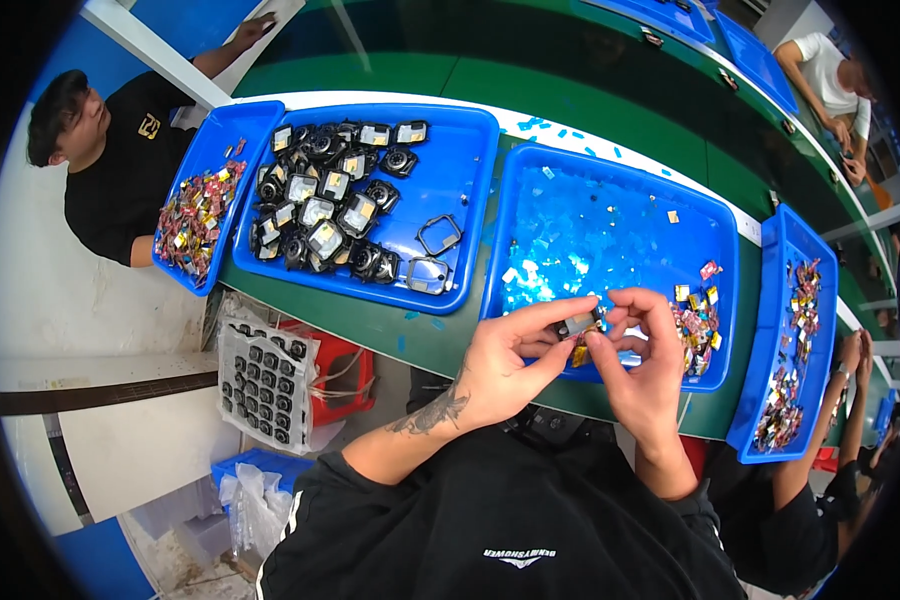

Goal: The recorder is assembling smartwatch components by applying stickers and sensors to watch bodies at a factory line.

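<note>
In front of my chest, above the near edge of a blue tray (610,160), my left hand (510,360) pinches a small dark rectangular part (576,325) between thumb and fingers. My right hand (645,365) meets it from the other side, its thumb and fingertips closed at the part's edge. A small pink-and-gold piece shows just under the part, and I cannot make out whether it is attached. Loose blue film pieces (560,225) cover much of that tray. Several small yellow and pink electronic parts (698,325) are heaped at its right side, partly behind my right hand.
Left of this, a blue tray (482,150) holds black camera-like housings (325,200) and thin frames (440,235). Blue trays of small parts stand at far left (274,112) and right (770,300). A red stool (345,370) sits below the green table (370,315). Co-workers are on both sides.
</note>
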`<state>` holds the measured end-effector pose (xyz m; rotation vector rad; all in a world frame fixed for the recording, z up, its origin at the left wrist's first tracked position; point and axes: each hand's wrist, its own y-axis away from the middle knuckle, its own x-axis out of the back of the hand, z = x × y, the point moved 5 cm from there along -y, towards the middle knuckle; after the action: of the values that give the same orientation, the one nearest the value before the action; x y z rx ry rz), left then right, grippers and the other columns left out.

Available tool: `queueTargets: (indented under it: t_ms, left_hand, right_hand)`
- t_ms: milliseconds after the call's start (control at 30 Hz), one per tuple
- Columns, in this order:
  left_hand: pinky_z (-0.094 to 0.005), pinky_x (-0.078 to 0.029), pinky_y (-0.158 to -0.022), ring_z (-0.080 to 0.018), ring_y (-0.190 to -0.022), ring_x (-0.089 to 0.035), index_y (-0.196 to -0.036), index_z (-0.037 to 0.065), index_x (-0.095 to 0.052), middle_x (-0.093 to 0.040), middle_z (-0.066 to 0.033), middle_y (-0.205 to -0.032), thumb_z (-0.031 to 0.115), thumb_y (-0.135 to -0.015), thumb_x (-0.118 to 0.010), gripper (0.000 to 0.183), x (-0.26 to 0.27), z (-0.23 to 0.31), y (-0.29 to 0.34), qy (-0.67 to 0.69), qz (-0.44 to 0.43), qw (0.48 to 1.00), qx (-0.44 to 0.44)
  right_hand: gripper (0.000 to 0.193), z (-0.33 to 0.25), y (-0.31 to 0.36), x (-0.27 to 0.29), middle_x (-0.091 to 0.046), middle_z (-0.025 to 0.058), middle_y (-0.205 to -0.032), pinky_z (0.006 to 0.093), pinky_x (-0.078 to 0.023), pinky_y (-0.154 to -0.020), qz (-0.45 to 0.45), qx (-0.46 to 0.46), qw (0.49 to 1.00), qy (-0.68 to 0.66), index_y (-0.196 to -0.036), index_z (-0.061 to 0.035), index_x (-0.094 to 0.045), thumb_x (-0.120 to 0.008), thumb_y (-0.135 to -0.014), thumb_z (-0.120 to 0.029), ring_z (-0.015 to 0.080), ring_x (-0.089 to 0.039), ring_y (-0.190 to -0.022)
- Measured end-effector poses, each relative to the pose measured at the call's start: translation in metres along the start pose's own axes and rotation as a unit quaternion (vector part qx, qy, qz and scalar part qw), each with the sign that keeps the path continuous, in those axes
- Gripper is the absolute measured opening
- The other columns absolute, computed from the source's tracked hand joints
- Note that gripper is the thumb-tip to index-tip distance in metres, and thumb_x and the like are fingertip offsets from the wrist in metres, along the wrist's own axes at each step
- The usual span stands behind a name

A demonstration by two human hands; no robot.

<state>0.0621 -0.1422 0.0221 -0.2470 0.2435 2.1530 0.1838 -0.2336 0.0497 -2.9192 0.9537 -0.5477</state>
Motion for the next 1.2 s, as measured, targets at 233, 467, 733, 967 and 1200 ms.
queueTargets:
  t_ms: [233, 467, 733, 967, 1200]
  left_hand:
    - [-0.0278, -0.054, -0.086, -0.0178, -0.104, -0.065, -0.131, -0.001, -0.047, -0.065, -0.0142, -0.114, -0.011, -0.089, -0.054, 0.043, -0.005, 0.003, -0.007, 0.03, 0.048, 0.998, -0.031]
    - [-0.0264, -0.053, -0.085, -0.0153, -0.103, -0.064, -0.127, -0.002, -0.05, -0.065, -0.0126, -0.114, -0.009, -0.09, -0.055, 0.038, -0.007, 0.006, -0.013, -0.011, 0.056, 0.996, -0.064]
    - [-0.0293, -0.055, -0.085, -0.0182, -0.1, -0.067, -0.138, 0.004, -0.044, -0.054, -0.0146, -0.13, -0.001, -0.09, -0.061, 0.052, 0.018, 0.018, -0.003, -0.126, 0.096, 0.981, -0.112]
    - [-0.0328, -0.056, -0.08, -0.0225, -0.093, -0.068, -0.102, 0.001, -0.068, -0.068, -0.0126, -0.103, -0.002, -0.082, -0.068, 0.021, 0.064, 0.033, 0.047, -0.287, 0.239, 0.906, -0.198]
    - [-0.054, -0.032, -0.108, -0.0407, -0.132, -0.038, -0.125, 0.008, -0.06, -0.051, -0.019, -0.135, 0.022, -0.086, -0.066, 0.042, 0.184, 0.102, 0.041, -0.599, 0.385, 0.668, -0.214]
  right_hand:
    - [0.037, 0.0, -0.001, -0.003, -0.061, 0.0057, -0.097, 0.0238, -0.053, -0.07, -0.015, -0.018, 0.999, -0.034, -0.117, -0.0011, -0.058, -0.066, -0.082, 0.009, 0.0093, -0.06, -0.085]
    - [0.037, 0.011, -0.016, -0.005, -0.06, 0.0038, -0.097, 0.0204, -0.052, -0.073, -0.039, -0.096, 0.976, -0.193, -0.116, -0.0001, -0.056, -0.065, -0.081, 0.01, 0.0086, -0.059, -0.091]
    - [0.036, 0.02, -0.093, 0.02, -0.068, 0.0093, -0.088, 0.0266, -0.053, -0.072, -0.082, -0.064, 0.986, -0.126, -0.115, 0.0001, -0.055, -0.064, -0.08, 0.003, 0.016, -0.067, -0.081]
    - [0.033, 0.141, -0.282, 0.084, -0.065, 0.0006, -0.079, 0.021, -0.046, -0.059, 0.016, -0.204, 0.978, 0.05, -0.109, -0.0078, -0.061, -0.066, -0.077, -0.004, 0.0075, -0.058, -0.065]
    - [0.041, 0.14, -0.283, 0.086, -0.064, 0.0033, -0.089, 0.0258, -0.046, -0.056, 0.038, -0.208, 0.969, 0.129, -0.121, -0.0072, -0.057, -0.065, -0.08, -0.008, 0.0123, -0.059, -0.068]
